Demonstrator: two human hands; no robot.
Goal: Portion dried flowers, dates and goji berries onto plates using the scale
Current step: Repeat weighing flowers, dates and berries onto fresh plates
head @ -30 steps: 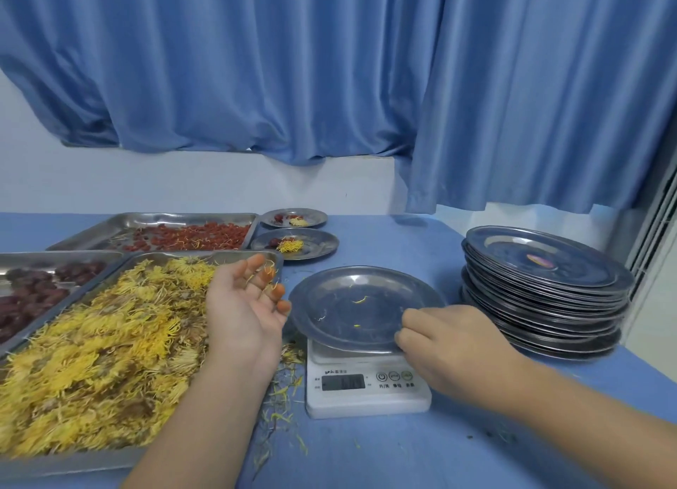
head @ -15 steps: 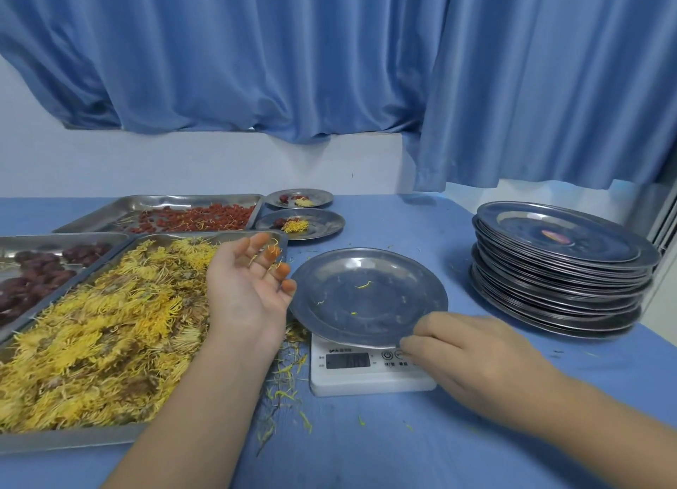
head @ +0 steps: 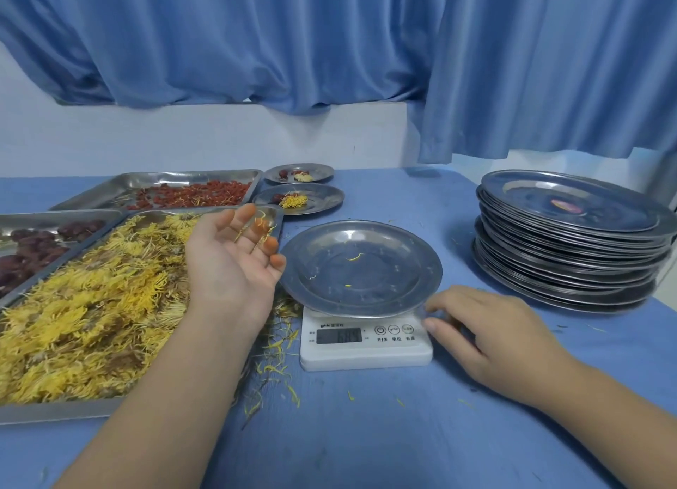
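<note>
On the white scale sits a steel plate (only a few stray petals in it). At its nine o'clock the left hand hovers palm up over the dried flowers, fingers loosely apart, gripping nothing. At five o'clock the right hand rests beside the scale, fingers relaxed, empty.

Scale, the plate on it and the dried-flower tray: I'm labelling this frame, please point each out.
scale (head: 366, 356), head view, white front edge below the display.
plate on the scale (head: 410, 254), head view, bare metal right of centre.
dried-flower tray (head: 55, 411), head view, near metal rim.
</note>
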